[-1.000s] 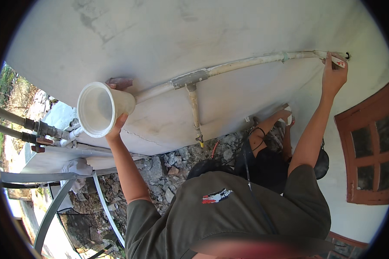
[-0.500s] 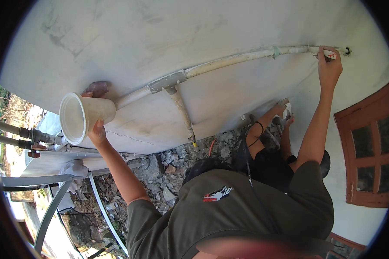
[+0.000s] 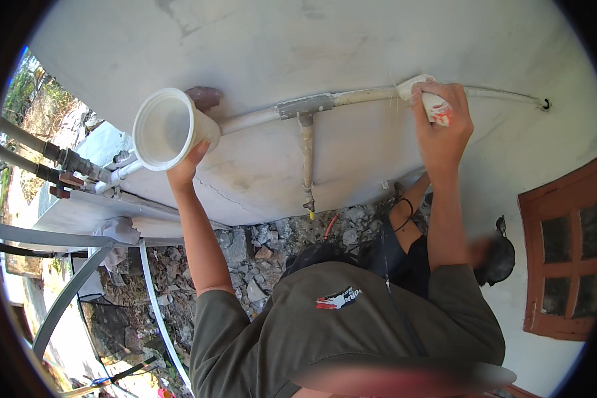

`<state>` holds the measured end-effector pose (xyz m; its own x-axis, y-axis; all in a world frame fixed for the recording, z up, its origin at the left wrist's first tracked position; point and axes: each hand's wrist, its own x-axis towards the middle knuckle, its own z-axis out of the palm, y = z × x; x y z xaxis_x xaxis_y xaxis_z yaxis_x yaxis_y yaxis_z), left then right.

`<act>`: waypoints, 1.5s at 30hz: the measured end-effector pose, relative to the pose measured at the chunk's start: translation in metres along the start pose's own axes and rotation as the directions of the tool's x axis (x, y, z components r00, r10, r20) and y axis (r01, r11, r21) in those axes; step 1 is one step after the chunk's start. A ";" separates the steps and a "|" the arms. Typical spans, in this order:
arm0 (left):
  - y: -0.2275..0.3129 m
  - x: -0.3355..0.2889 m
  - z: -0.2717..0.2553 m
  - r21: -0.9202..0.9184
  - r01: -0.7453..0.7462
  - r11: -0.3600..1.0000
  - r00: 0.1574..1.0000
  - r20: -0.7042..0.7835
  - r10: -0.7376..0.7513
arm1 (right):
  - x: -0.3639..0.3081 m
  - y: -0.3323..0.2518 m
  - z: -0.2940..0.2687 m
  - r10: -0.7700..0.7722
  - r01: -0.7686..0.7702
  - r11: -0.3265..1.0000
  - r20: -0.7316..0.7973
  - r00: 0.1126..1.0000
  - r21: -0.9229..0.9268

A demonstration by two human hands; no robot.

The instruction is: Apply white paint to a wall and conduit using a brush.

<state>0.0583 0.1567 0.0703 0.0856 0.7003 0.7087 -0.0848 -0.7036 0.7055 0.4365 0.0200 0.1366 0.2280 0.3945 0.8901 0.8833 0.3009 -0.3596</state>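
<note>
My left hand (image 3: 187, 167) grips a white plastic tub (image 3: 209, 132) from below, thumb on its outside. The tub is tilted with its mouth toward me. A dark reddish-brown lump (image 3: 205, 98) shows behind it; I cannot tell what it is. My right hand (image 3: 448, 129) is closed on a white cloth (image 3: 414, 85) with red marks, crumpled and pressed against the pale pipe (image 3: 371, 96) along the wall. Left of that hand, a grey tee (image 3: 305, 106) joins the pipe, and a branch runs down to a tap (image 3: 308, 204) with a yellow tip.
Another person (image 3: 411, 245) crouches below my right arm, partly hidden. Broken stones (image 3: 245, 252) cover the ground. Valves and pipes (image 3: 66, 162) stand at left above a metal railing (image 3: 53, 234). A brown-framed window (image 3: 564, 249) is at right.
My right hand has moved left along the pipe with the cloth, away from the pipe's right end. The view has shifted, and the tub appears higher and farther right.
</note>
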 end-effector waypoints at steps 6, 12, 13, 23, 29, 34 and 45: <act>-0.002 -0.007 -0.011 0.184 0.064 0.981 0.996 0.044 -0.073 | -0.033 -0.082 0.053 0.039 -0.028 0.979 -0.054 0.998 0.203; 0.002 0.002 -0.022 -0.028 0.074 0.997 0.989 0.131 -0.070 | -0.050 -0.124 0.084 0.058 -0.043 0.931 -0.030 0.998 0.362; 0.003 0.001 -0.029 -0.039 0.071 0.997 0.988 0.140 -0.065 | -0.053 -0.122 0.086 0.082 -0.074 0.900 0.001 0.997 0.429; 0.035 -0.015 -0.070 0.063 -0.021 0.998 0.988 0.156 0.011 | -0.047 -0.115 0.057 0.473 -0.431 0.819 -0.022 0.881 0.379; -0.001 -0.058 -0.084 0.096 0.019 0.995 0.982 0.184 -0.036 | -0.070 -0.158 0.093 0.067 -0.073 0.967 0.034 0.997 0.242; 0.017 -0.055 -0.064 0.119 0.097 0.988 0.984 0.136 -0.113 | -0.072 -0.163 0.087 0.235 -0.315 0.743 0.210 0.949 0.591; 0.031 0.005 -0.050 0.285 -0.362 0.888 0.931 0.167 0.326 | -0.055 -0.167 0.061 0.174 -0.109 0.766 -0.041 0.984 0.634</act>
<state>0.0067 0.1447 0.0957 0.2174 0.4025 0.8893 0.1771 -0.9122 0.3695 0.2518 0.0015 0.1307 0.3947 0.4051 0.8247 0.3922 0.7374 -0.5499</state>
